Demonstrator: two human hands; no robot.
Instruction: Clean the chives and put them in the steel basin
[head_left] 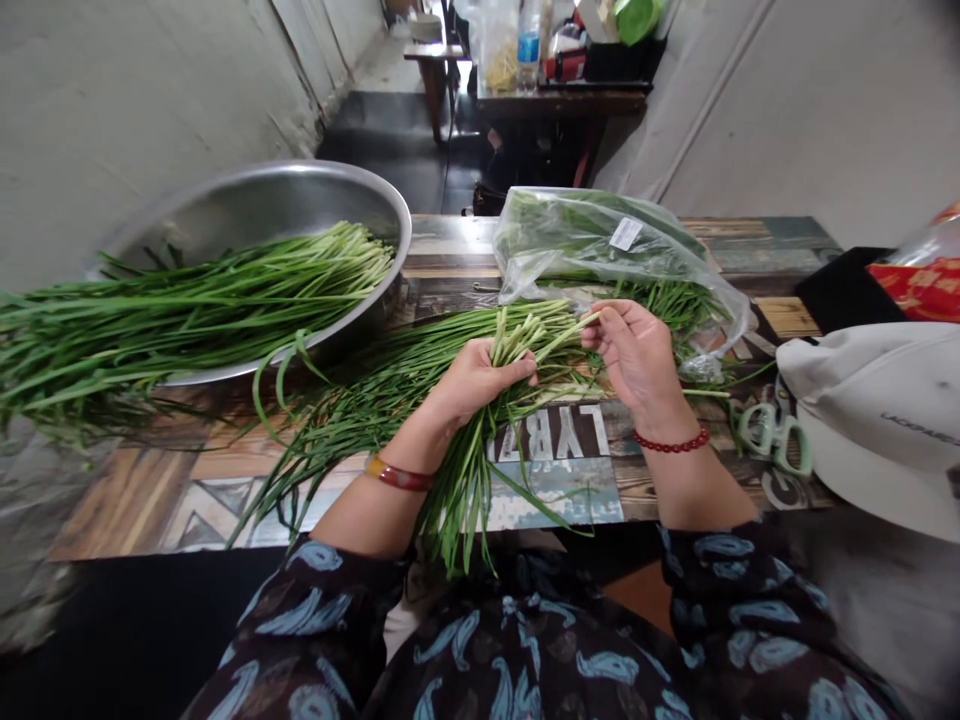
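My left hand point(480, 382) is wrapped round a bunch of garlic chives point(471, 470), whose leaves hang down over the table's near edge. The pale stem ends stick up above my thumb. With thumb and fingertips, my right hand point(634, 350) pinches the pale end of a chive stalk point(576, 328) just right of that bunch. Under and behind my hands lies a loose pile of chives point(390, 375). A clear plastic bag point(592, 235) with more chives in it lies just beyond my right hand.
A large metal basin point(300, 185) at the left holds chives with leaves over its rim. Green-handled scissors point(774, 438) and a white cap point(877, 400) lie on the right. A red package point(919, 285) sits behind the cap. Beyond stands another table point(562, 103) with a bottle point(529, 45).
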